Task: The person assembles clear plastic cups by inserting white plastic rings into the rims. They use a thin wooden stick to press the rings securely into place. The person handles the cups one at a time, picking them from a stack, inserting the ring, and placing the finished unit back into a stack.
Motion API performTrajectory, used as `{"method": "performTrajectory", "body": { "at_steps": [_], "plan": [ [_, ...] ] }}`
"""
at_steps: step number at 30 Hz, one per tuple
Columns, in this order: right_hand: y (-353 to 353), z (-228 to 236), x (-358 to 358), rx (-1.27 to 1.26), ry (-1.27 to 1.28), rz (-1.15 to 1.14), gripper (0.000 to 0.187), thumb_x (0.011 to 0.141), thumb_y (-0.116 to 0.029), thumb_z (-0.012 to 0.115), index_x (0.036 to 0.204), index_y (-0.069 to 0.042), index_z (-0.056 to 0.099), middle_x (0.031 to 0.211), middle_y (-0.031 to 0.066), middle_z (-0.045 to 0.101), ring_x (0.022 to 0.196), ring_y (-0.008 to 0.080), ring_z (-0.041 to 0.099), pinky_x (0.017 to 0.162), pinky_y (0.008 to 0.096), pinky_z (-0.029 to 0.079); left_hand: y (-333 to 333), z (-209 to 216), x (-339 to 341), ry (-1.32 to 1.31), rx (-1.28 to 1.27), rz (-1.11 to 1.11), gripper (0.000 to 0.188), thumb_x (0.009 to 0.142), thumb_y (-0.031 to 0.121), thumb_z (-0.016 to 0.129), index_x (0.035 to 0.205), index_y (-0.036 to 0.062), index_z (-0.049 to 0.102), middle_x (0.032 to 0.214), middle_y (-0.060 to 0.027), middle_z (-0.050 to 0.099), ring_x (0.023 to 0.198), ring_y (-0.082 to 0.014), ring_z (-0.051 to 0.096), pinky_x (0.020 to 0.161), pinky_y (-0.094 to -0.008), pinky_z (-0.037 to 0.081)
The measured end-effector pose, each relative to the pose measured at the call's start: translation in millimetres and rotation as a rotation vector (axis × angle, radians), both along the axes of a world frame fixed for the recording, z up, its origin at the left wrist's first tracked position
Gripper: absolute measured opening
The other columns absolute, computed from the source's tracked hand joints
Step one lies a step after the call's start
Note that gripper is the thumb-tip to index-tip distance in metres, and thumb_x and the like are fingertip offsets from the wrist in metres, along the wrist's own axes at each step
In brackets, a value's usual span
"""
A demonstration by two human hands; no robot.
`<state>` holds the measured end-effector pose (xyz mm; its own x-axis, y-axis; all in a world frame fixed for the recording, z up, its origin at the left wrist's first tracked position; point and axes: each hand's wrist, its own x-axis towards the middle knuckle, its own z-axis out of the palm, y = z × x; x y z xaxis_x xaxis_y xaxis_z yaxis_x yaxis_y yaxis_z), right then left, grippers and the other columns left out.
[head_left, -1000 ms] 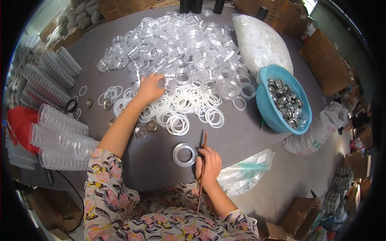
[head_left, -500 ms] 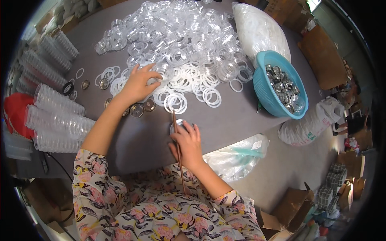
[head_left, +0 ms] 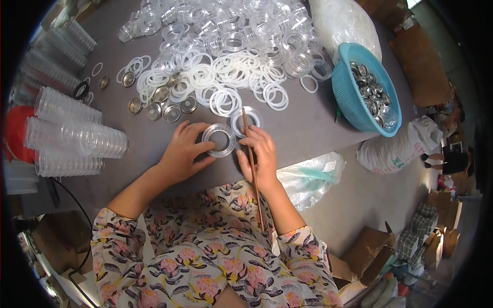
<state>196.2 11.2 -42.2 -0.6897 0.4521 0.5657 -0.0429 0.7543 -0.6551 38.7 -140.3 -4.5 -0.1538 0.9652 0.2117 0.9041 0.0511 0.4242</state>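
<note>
My left hand point(head_left: 184, 150) has its thumb and fingers on a clear plastic ring point(head_left: 219, 153), close above the grey table or lying on it; I cannot tell which. In my right hand point(head_left: 261, 156) is a thin brown stick point(head_left: 257, 197), slanting up past the fingers. Under the stick's upper end lies a second ring with a whitish band point(head_left: 235, 123), right at my right fingertips. Beyond both hands are flat white sealing rings point(head_left: 224, 107), loosely heaped. Several round metal lids point(head_left: 172, 112) lie just past my left hand.
A big heap of clear plastic rings point(head_left: 233, 41) covers the far table point(head_left: 313, 120). Stacked clear cups point(head_left: 77, 136) stand at the left beside a red object point(head_left: 20, 133). A blue basket point(head_left: 354, 113) of metal lids sits at the right, before a full plastic bag point(head_left: 346, 25).
My left hand has come back from the heap toward me, now with a clear ring. My right hand, still with the stick, sits further right in the picture. The whole view has shifted somewhat.
</note>
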Motion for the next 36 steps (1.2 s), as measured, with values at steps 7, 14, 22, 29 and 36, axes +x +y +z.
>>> {"method": "performTrajectory", "body": {
  "at_steps": [7, 14, 22, 29, 36],
  "plan": [
    [-0.6, -8.3, 0.0, -0.195, 0.181, -0.063, 0.023, 0.073, -0.004, 0.062, 0.094, -0.005, 0.054, 0.113, 0.0156, 0.057, 0.109, 0.0340, 0.050, 0.093, 0.0418, 0.037, 22.0, 3.3, -23.5, -0.124, 0.170, 0.093, 0.031, 0.071, 0.010, 0.068, 0.100, 0.0120, 0.061, 0.114, -0.0095, 0.053, 0.106, -0.0296, 0.049, 0.094, -0.0415, 0.035],
    [3.5, -6.9, 6.1, -0.145, 0.123, -0.010, 0.019, 0.079, -0.009, 0.057, 0.096, -0.004, 0.053, 0.110, 0.0171, 0.060, 0.112, 0.0362, 0.048, 0.098, 0.0443, 0.031, 60.1, -9.5, -57.9, 0.275, 0.115, -0.078, 0.024, 0.069, 0.008, 0.067, 0.093, 0.0115, 0.061, 0.099, -0.0033, 0.055, 0.095, -0.0216, 0.053, 0.080, -0.0361, 0.039],
    [1.2, -10.7, 6.8, -0.174, 0.128, -0.023, 0.017, 0.081, -0.011, 0.055, 0.096, -0.004, 0.053, 0.110, 0.0169, 0.060, 0.115, 0.0356, 0.044, 0.100, 0.0478, 0.026, 58.2, -8.3, -56.7, 0.313, 0.200, -0.115, 0.017, 0.070, 0.011, 0.066, 0.086, 0.0109, 0.061, 0.088, 0.0004, 0.056, 0.084, -0.0184, 0.053, 0.073, -0.0324, 0.038],
    [2.1, -12.7, 7.3, -0.159, 0.136, -0.069, 0.015, 0.082, -0.012, 0.054, 0.095, -0.004, 0.052, 0.109, 0.0158, 0.061, 0.114, 0.0349, 0.045, 0.100, 0.0482, 0.026, 31.7, 9.9, -27.1, 0.315, 0.403, -0.104, 0.020, 0.068, 0.009, 0.069, 0.087, 0.0088, 0.063, 0.086, -0.0025, 0.060, 0.075, -0.0207, 0.056, 0.065, -0.0351, 0.042],
    [0.4, -12.0, 6.8, -0.132, 0.135, -0.074, 0.016, 0.080, -0.009, 0.055, 0.095, -0.005, 0.052, 0.109, 0.0151, 0.061, 0.113, 0.0343, 0.046, 0.100, 0.0474, 0.027, 12.3, 7.3, -7.3, 0.249, 0.322, -0.201, 0.020, 0.070, 0.008, 0.069, 0.089, 0.0081, 0.063, 0.086, -0.0030, 0.059, 0.072, -0.0184, 0.054, 0.062, -0.0315, 0.043]
  ]
}}
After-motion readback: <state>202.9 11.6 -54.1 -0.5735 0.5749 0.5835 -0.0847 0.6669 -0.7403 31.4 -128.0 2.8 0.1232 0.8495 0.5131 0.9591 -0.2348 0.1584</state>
